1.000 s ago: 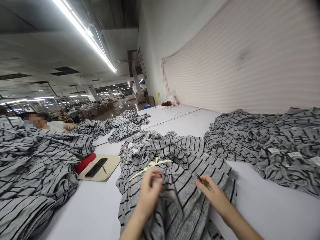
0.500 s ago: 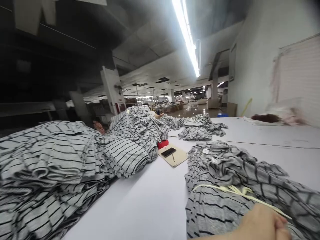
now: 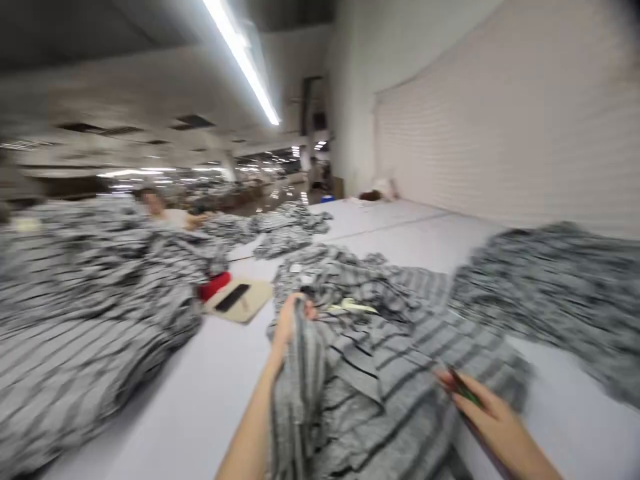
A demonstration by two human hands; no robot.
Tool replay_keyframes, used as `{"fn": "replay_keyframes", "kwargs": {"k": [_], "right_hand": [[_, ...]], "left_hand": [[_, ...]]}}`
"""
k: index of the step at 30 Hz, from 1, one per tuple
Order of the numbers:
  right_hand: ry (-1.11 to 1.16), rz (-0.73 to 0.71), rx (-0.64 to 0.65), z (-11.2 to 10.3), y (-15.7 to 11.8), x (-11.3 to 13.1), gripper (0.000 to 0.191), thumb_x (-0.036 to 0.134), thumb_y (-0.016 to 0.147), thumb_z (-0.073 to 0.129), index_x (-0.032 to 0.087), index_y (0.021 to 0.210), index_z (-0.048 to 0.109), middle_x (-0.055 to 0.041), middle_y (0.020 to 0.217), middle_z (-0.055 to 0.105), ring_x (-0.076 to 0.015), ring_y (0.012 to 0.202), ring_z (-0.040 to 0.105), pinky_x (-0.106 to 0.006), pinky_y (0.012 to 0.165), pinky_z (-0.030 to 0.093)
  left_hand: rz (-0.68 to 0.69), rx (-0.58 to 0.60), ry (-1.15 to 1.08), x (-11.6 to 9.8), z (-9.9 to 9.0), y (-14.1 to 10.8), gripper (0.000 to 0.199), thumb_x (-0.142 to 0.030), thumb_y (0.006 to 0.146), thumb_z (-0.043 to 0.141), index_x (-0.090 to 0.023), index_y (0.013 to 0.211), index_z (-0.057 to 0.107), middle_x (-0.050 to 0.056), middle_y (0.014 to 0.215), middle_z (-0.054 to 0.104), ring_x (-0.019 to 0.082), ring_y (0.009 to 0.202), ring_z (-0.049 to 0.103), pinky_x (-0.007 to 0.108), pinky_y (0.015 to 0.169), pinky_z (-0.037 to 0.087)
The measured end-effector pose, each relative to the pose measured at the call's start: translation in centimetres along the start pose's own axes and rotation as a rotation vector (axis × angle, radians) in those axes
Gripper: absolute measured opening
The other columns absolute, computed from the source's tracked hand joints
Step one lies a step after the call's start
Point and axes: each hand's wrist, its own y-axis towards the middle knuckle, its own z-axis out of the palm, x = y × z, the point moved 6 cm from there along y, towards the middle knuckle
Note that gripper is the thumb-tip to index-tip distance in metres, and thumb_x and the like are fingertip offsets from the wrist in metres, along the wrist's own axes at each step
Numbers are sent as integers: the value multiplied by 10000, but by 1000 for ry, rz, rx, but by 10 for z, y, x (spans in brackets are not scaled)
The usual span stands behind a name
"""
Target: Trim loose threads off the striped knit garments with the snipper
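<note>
Grey knit with dark stripes is the striped garment [image 3: 390, 380], which lies spread in the middle of the white surface [image 3: 200, 407]; the left hand [image 3: 291, 320] grasps a gathered fold of it and lifts this fold a little; the right hand [image 3: 483, 407], above its right part, is closed around a small tool [image 3: 465, 388], dark and green, too blurred to name; a pale yellow tie [image 3: 353, 306] lies on the garment; to the left is a beige pad [image 3: 257, 297] with a black phone [image 3: 233, 298] on it, and just beside, a red item [image 3: 215, 285].
</note>
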Motion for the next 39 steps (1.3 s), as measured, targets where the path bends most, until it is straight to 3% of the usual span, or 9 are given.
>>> {"fn": "replay_keyframes", "kwargs": {"k": [3, 9, 12, 16, 19, 26, 29, 34, 39], "right_hand": [[-80, -30, -1, -9, -5, -1, 341, 313, 720, 503, 178, 970, 691, -87, 997, 718, -255, 947, 651, -416, 883, 508], [-175, -56, -126, 6, 11, 7, 311, 189, 698, 545, 212, 981, 673, -54, 965, 626, -224, 923, 617, -383, 873, 476], [-177, -108, -145, 15, 21, 22, 104, 240, 786, 529, 200, 794, 626, -48, 872, 578, -224, 834, 595, -377, 796, 480], [-126, -211, -122, 24, 20, 55, 147, 287, 897, 447, 208, 827, 548, -29, 855, 572, -194, 835, 574, -311, 765, 474], [-97, -255, -76, 33, 9, 72, 117, 282, 909, 448, 217, 859, 531, -9, 852, 572, -173, 827, 569, -272, 749, 471], [-311, -234, -59, 36, -9, 70, 364, 22, 666, 409, 229, 939, 531, -10, 895, 560, -191, 822, 555, -289, 705, 428], [-302, -294, -72, 33, -14, 77, 327, 15, 643, 385, 222, 867, 504, -8, 836, 549, -185, 783, 549, -280, 681, 418], [-344, -261, -26, 28, -23, 89, 289, 14, 650, 400, 220, 813, 521, -6, 834, 544, -182, 772, 550, -281, 680, 409], [-211, -171, 248, 21, -40, 98, 185, 192, 831, 557, 240, 991, 637, -15, 953, 589, -185, 888, 580, -270, 768, 449]], "left_hand": [[28, 295, -77, -2, 30, 3, 390, -400, 949, 345, -110, 860, 591, -97, 531, 473, 40, 521, 488, 179, 608, 397], [339, 716, 365, -38, 96, -53, 193, -419, 773, 633, -229, 801, 648, -8, 739, 671, 194, 680, 581, 256, 610, 386], [448, 805, 572, -40, 136, -85, 178, -357, 789, 609, -246, 924, 638, 31, 820, 704, 245, 762, 635, 289, 654, 407], [521, 768, 682, -28, 171, -101, 374, -312, 805, 588, -224, 1164, 530, 68, 830, 686, 267, 766, 654, 292, 624, 431], [569, 639, 595, -22, 166, -99, 176, -204, 883, 420, -230, 996, 552, 58, 876, 621, 204, 702, 630, 267, 589, 443], [787, 303, 181, -19, 99, -104, 186, -39, 741, 459, -211, 799, 502, 100, 1110, 475, 209, 947, 546, 335, 791, 499], [910, 321, 151, -19, 89, -115, 252, 13, 707, 438, -211, 812, 485, 107, 1148, 506, 207, 984, 543, 322, 796, 498], [1008, 389, 125, -19, 91, -126, 272, 24, 712, 452, -216, 837, 425, 29, 777, 571, 148, 695, 515, 239, 598, 464], [1123, 314, 126, -26, 88, -132, 232, 36, 755, 450, -195, 743, 441, 39, 741, 574, 142, 658, 456, 236, 564, 404]]}}
